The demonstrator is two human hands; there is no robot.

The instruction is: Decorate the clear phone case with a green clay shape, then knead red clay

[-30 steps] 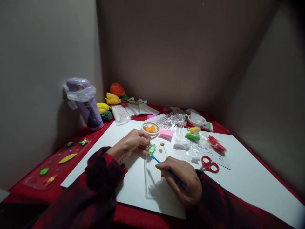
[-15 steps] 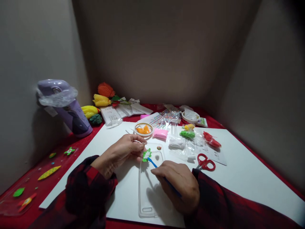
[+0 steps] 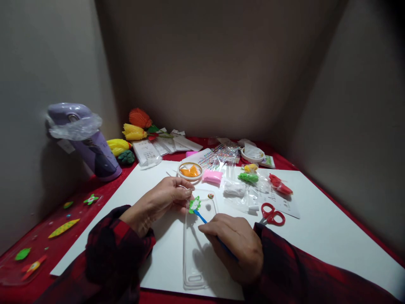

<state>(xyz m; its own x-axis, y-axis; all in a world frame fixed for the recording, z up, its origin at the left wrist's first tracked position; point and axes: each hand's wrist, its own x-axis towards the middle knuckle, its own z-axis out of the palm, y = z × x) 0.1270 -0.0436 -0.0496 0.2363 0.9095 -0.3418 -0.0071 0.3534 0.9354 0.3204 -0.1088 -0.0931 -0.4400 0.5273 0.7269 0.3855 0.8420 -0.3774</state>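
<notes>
My left hand (image 3: pixel 163 203) is closed at the upper left edge of a clear phone case (image 3: pixel 200 261), thumb above and fingers partly hidden. A green clay piece with a white bumpy middle (image 3: pixel 195 204) sits at the case's upper left, right by those fingertips. In my right hand (image 3: pixel 236 245) is a slim blue clay modelling tool (image 3: pixel 201 217), gripped like a pen. Its tip touches or nearly touches the lower edge of the green and white clay. A tiny round multicoloured piece (image 3: pixel 210 196) lies near the case's top.
Red-handled scissors (image 3: pixel 273 214) lie to the right on the white board (image 3: pixel 329 228). Behind are bagged clays: pink (image 3: pixel 212 177), white (image 3: pixel 234 188), green (image 3: pixel 248 177) and red (image 3: pixel 280 184). A round tub of orange clay (image 3: pixel 190 171) stands at centre. A purple tumbler (image 3: pixel 98 152) leans at left.
The blue tool's tip has shifted slightly down and left, from the white middle to the clay's lower edge. My left hand stays nearly still; the whole view has drifted slightly.
</notes>
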